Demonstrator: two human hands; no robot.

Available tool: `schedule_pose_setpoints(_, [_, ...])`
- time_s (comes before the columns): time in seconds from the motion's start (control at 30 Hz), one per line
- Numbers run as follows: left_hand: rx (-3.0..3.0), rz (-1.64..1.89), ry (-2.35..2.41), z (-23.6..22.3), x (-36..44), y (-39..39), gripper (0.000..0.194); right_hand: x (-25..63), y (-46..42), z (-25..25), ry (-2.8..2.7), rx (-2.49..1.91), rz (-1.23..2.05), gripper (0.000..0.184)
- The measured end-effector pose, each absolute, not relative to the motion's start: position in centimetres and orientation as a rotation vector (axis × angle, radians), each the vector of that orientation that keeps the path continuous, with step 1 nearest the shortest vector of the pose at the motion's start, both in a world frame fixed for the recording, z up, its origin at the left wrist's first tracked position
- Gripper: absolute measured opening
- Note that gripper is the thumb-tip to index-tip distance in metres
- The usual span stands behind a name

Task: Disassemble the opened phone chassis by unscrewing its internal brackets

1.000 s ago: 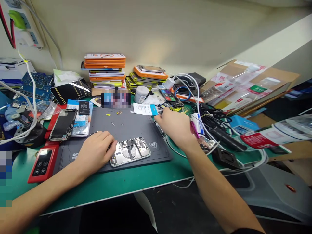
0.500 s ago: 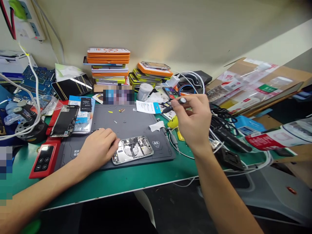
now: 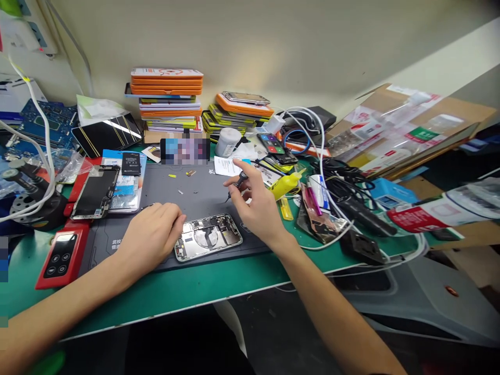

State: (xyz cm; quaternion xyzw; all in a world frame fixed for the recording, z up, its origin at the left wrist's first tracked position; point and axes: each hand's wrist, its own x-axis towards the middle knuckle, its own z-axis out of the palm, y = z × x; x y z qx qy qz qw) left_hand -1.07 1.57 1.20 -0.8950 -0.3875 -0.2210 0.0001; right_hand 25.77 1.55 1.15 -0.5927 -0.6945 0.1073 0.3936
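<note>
An opened smartphone (image 3: 209, 238) lies on the dark grey work mat (image 3: 160, 182), its metal inside parts and round coil area showing. My left hand (image 3: 156, 232) rests on the mat at the phone's left end, fingers curled under and thumb by its edge. Whatever those fingers hold, if anything, is hidden. Between the fingers of my right hand (image 3: 255, 205) is a dark, slim screwdriver (image 3: 241, 180), its thin tip pointing down and left, just above the phone's upper right area and apart from it. Tiny loose parts (image 3: 187, 173) lie on the mat behind.
A removed phone screen (image 3: 96, 192) and a black battery (image 3: 131, 163) lie left, by a red control box (image 3: 62, 258). Stacked orange cases (image 3: 166, 83) stand at the back. A yellow bottle (image 3: 287, 183) and tangled cables (image 3: 339, 182) crowd the right side.
My right hand has come left and down with the screwdriver, from the tools at the right to above the phone. The left hand stays by the phone; the view has shifted slightly.
</note>
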Motion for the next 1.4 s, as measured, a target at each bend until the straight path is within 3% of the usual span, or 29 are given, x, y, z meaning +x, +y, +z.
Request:
schedule_pose_setpoints(0.17, [-2.828,-0.745,-1.205,0.9,-1.2,1.8,0.029,27.7,1.7,2.5,-1.506,-1.508,-0.036,0.047])
schedule_pose_setpoints(0.3, [-2.831,-0.734,-1.202,0.8,-1.2,2.0,0.031,30.1,2.0,4.0,-1.69,-1.789,0.022,0.059])
schedule_pose_setpoints(0.47, [-2.825,-0.697,-1.224,0.6,-1.3,2.0,0.032,30.6,1.8,4.2,-2.078,-2.108,0.139,0.021])
schedule_pose_setpoints(0.6, [-2.826,-0.693,-1.224,0.4,-1.2,2.0,0.032,30.0,2.0,4.0,-2.043,-2.083,0.063,0.016])
schedule_pose_setpoints(0.83, [-2.837,-0.684,-1.203,0.8,-1.3,2.0,0.03,29.2,6.3,5.8,-1.86,-1.963,-0.098,0.03])
schedule_pose_setpoints(0.9, [-2.838,-0.677,-1.203,0.9,-1.4,2.0,0.031,28.9,7.2,6.0,-1.897,-1.957,-0.054,0.033])
schedule_pose_setpoints(1.03, [-2.825,-0.665,-1.229,0.8,-1.3,1.9,0.03,28.5,7.3,5.0,-1.847,-1.866,0.084,0.063])
schedule_pose_setpoints(1.2, [-2.816,-0.65,-1.229,0.7,-1.2,1.7,0.028,28.1,5.3,2.3,-1.655,-1.601,0.333,0.069])
schedule_pose_setpoints(1.4, [-2.802,-0.643,-1.226,0.6,-1.1,1.5,0.029,27.7,2.6,0.5,-1.698,-1.512,0.182,0.045])
